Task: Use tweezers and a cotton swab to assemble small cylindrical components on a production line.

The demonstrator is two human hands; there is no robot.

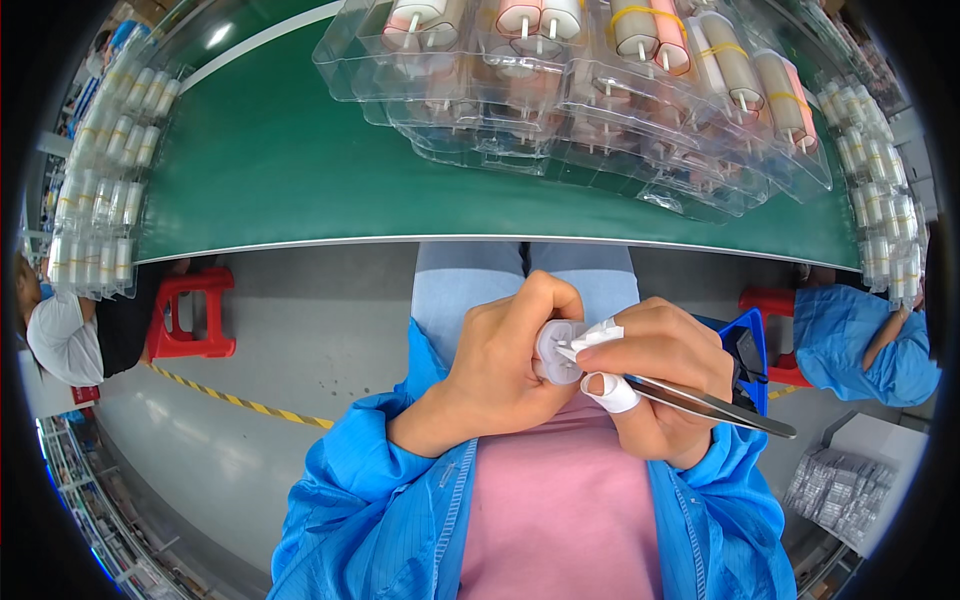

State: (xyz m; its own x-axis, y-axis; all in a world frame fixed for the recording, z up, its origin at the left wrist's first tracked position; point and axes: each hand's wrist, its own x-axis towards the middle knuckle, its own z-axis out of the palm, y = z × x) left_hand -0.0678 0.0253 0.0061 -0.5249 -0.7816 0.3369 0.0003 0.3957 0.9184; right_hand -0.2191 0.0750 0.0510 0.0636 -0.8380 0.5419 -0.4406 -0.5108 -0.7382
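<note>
The left hand (500, 355) comes up from the lower left, wrist bent in, fingers curled. Its thumb and fingers are closed around a small, cloudy round plastic piece (553, 350), with the open face turned to the right hand (665, 370). That piece is held in the air over the person's lap, in front of the pink shirt (555, 500). The right hand grips metal tweezers (715, 403) between thumb and fingers. White tape (615, 395) wraps its thumb and a finger. The tweezers slant, with the back end low on the right and the tips at the middle of the round piece. I cannot tell if the tips pinch anything.

Both hands are on the near side of the table's pale edge (500, 240), below it in the view, and do not touch it. There is open room to the left of the left hand, over the gray floor (290, 300).

The table (300, 180) has a green top. Stacked clear plastic trays (480, 140) sit on it, holding white, gray and pink tubes (635, 30). A red stool (192, 312) stands on the left, and a blue bin (757, 360) is at the right, behind the right hand.
</note>
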